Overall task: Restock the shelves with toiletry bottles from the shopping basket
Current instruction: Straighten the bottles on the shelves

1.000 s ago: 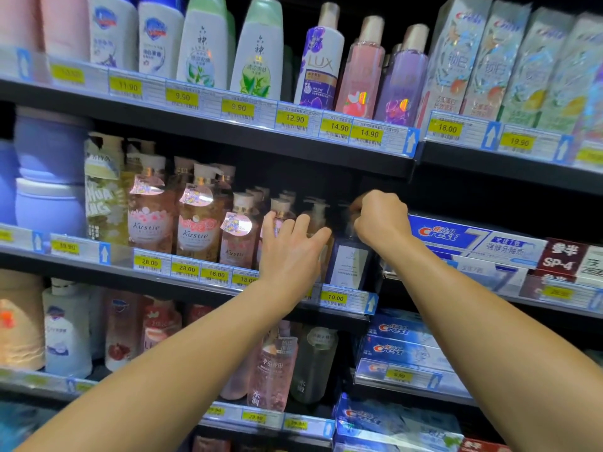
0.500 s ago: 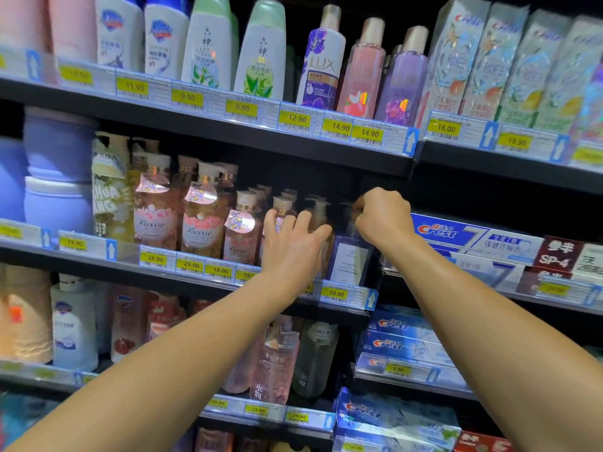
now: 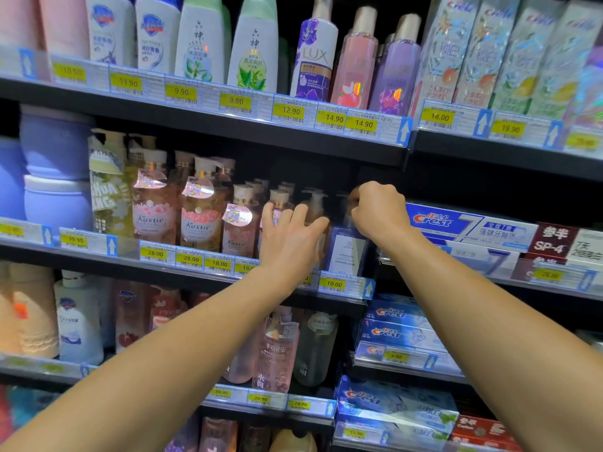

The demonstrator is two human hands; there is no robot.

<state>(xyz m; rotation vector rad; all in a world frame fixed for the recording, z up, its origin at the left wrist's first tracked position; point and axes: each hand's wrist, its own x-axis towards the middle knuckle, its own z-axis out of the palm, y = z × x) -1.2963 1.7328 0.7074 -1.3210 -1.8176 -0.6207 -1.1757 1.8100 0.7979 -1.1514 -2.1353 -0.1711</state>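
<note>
Barely moved since earlier, both hands | right hand (image 3: 380,212) gripping pump of dark-blue white-labelled bottle (image 3: 346,252), frame centre | left hand (image 3: 288,241) fingers straight against clear pump bottle (image 3: 313,207)

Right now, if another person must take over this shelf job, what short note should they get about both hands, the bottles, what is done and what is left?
Left hand: fingers spread, resting against a pale pump bottle on the middle shelf.
Right hand: curled round the top of the blue bottle, which stands at the shelf's right end above the 10.00 price tag.
Done: the blue bottle is on the shelf.
Left: probably straighten it and let go. The basket is out of view, so the remaining stock is unknown.
</note>
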